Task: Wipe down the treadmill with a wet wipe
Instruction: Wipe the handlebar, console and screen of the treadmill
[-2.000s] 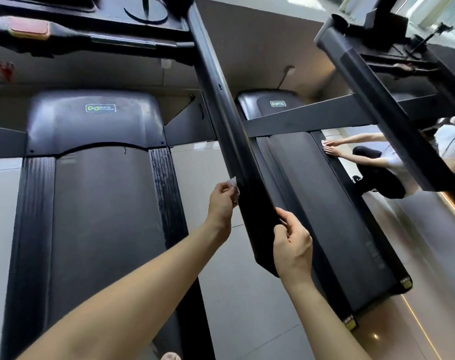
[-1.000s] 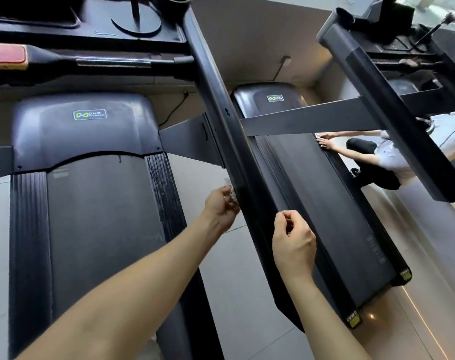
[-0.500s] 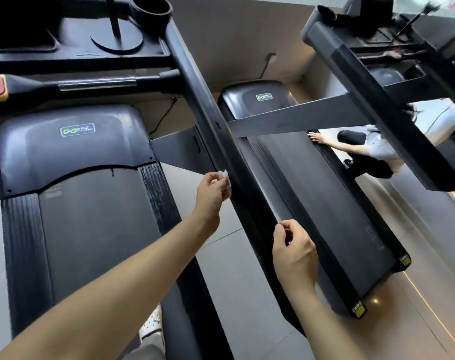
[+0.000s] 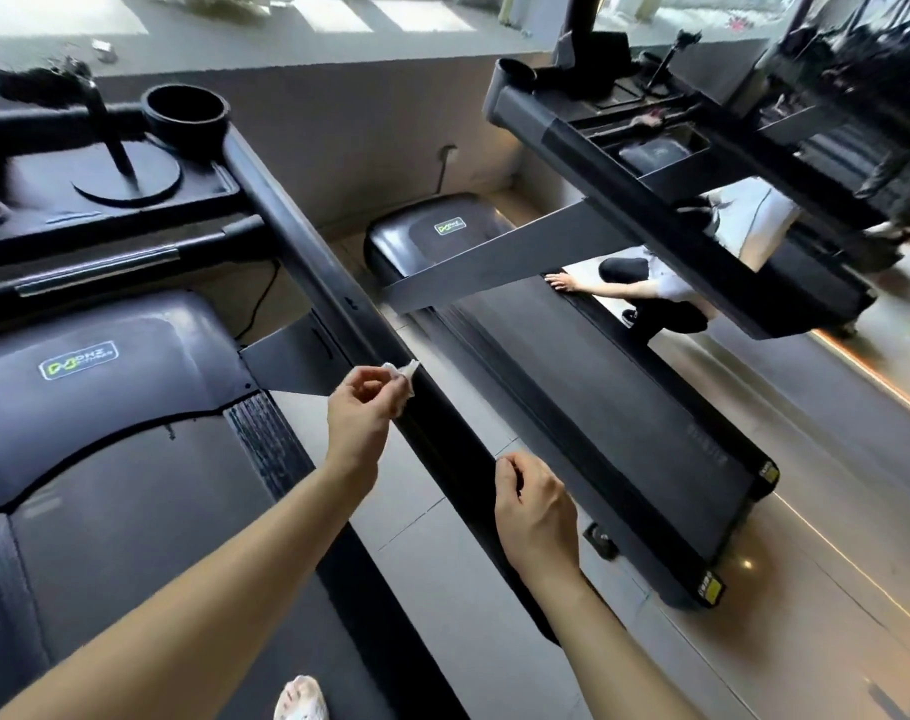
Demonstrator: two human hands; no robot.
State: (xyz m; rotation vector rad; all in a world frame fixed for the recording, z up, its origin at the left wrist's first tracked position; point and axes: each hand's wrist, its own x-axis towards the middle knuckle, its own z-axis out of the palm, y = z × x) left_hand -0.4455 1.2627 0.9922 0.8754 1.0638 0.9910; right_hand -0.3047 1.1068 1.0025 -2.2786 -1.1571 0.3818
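Observation:
I stand on a black treadmill (image 4: pixel 131 511) whose long black side handrail (image 4: pixel 307 262) runs diagonally from the console down to the lower middle. My left hand (image 4: pixel 362 415) pinches a small white wet wipe (image 4: pixel 403 374) against the left face of the rail, about halfway along it. My right hand (image 4: pixel 533 504) sits lower on the same rail with its fingers curled over the rail's top edge.
The console with a round cup holder (image 4: pixel 187 116) lies at upper left. A second treadmill (image 4: pixel 598 407) stands to the right, and a crouching person (image 4: pixel 645 288) touches its far side. A tiled floor strip (image 4: pixel 442 563) separates the machines. My shoe (image 4: pixel 299 698) shows at the bottom.
My left hand has slid the wipe up the handrail toward the console. My right hand stays low on the rail. The view has tilted up, showing more of the console and window.

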